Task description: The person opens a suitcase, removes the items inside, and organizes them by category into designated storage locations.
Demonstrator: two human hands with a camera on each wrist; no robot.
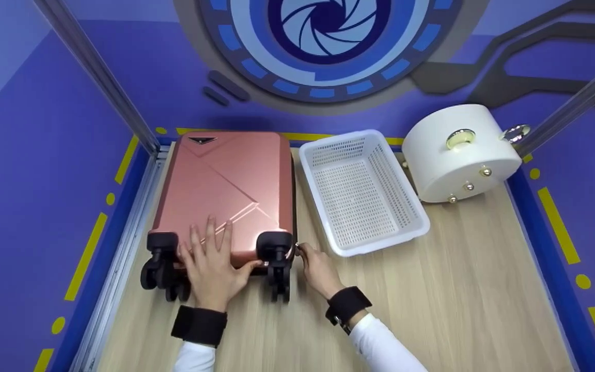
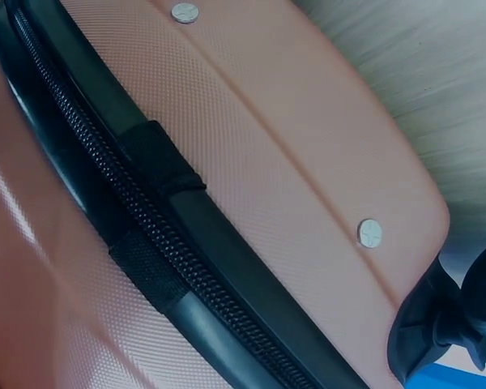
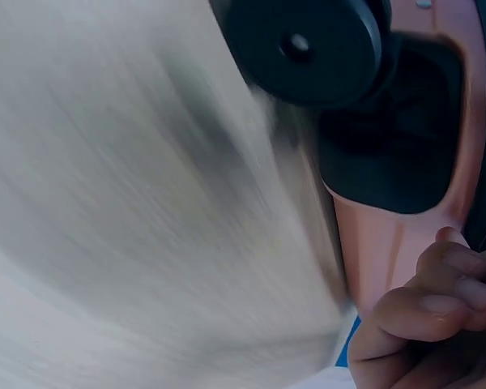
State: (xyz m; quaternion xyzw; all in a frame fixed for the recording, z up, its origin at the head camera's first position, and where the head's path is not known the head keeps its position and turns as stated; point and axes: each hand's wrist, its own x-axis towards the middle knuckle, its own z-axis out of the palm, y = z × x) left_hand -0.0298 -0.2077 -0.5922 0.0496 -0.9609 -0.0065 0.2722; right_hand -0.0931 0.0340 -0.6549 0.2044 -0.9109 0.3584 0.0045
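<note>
A rose-pink hard-shell suitcase (image 1: pixel 225 175) lies flat on the wooden floor, its black wheels towards me. My left hand (image 1: pixel 214 274) rests on its near end with fingers spread over the shell and the thumb out to the right. In the left wrist view, the suitcase's black zipper (image 2: pixel 158 231) runs along its side between the two shell halves. At the near right corner, my right hand (image 1: pixel 321 271) pinches a small metal zipper pull (image 1: pixel 297 245). In the right wrist view its fingers (image 3: pixel 437 312) are curled beside a wheel housing (image 3: pixel 397 138); the pull itself is hidden there.
A white perforated plastic basket (image 1: pixel 424 227) stands just right of the suitcase. Beyond it, a round white pot-like container (image 1: pixel 447 150) with shiny handles lies tipped against the back wall. Blue-purple walls (image 1: pixel 29 170) with yellow marks enclose the wooden surface (image 1: pixel 463 289).
</note>
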